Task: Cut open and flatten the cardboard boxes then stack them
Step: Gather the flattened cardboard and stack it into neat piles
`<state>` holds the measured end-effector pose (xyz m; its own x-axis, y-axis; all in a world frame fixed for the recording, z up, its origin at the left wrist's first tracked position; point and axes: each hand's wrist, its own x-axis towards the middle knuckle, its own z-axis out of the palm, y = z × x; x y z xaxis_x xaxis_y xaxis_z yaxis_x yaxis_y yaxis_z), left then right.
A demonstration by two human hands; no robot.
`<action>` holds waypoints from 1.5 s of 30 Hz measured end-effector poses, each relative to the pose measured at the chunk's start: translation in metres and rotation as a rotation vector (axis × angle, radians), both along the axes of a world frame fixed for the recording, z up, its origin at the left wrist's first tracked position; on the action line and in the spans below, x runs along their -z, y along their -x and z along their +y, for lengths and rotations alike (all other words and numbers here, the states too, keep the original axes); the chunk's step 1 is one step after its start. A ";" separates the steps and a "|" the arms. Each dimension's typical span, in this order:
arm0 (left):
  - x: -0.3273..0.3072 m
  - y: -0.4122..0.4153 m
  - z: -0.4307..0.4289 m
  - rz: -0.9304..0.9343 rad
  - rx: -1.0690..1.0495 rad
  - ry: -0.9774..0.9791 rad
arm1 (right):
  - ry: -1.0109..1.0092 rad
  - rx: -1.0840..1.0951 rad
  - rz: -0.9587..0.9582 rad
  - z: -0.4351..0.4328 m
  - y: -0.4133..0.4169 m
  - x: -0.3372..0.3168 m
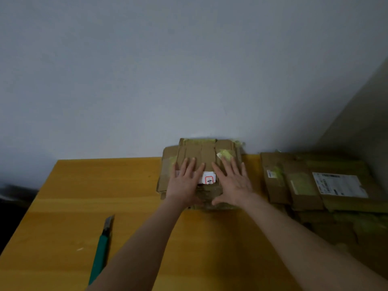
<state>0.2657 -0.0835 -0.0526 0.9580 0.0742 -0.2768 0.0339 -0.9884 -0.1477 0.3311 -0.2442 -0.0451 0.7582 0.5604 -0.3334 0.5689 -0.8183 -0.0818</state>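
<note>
One green-handled knife lies on the yellow table, nearer than the box and to its left, with its blade out and pointing away. Bare tabletop lies all round it, out to the table's left edge and across the front of the box.

The box is a flattened brown piece on top of a low stack at the table's far edge. The left hand and right hand lie flat on it side by side, fingers straight and spread, gripping nothing. Between them shows one white label with a red frame, its writing too blurred to read.

Just right of the box sits a pile of flattened boxes, their number unclear. It shows two white labels, a small label and a shipping label, both unreadable. Behind the box rises the grey wall.
</note>
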 end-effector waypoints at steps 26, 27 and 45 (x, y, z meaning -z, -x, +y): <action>0.032 -0.025 0.009 0.285 -0.090 0.059 | 0.094 -0.098 0.169 0.021 -0.012 0.040; 0.027 -0.027 0.010 0.302 -0.110 0.082 | 0.048 -0.093 0.193 0.019 -0.014 0.034; -0.008 0.016 -0.274 0.086 -0.281 0.739 | -0.178 0.518 -0.009 -0.231 0.061 -0.011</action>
<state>0.2498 -0.3570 -0.0446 0.9035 0.0784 -0.4213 0.3152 -0.7877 0.5294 0.2702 -0.4750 -0.0336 0.9522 0.1602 -0.2599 0.0964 -0.9655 -0.2420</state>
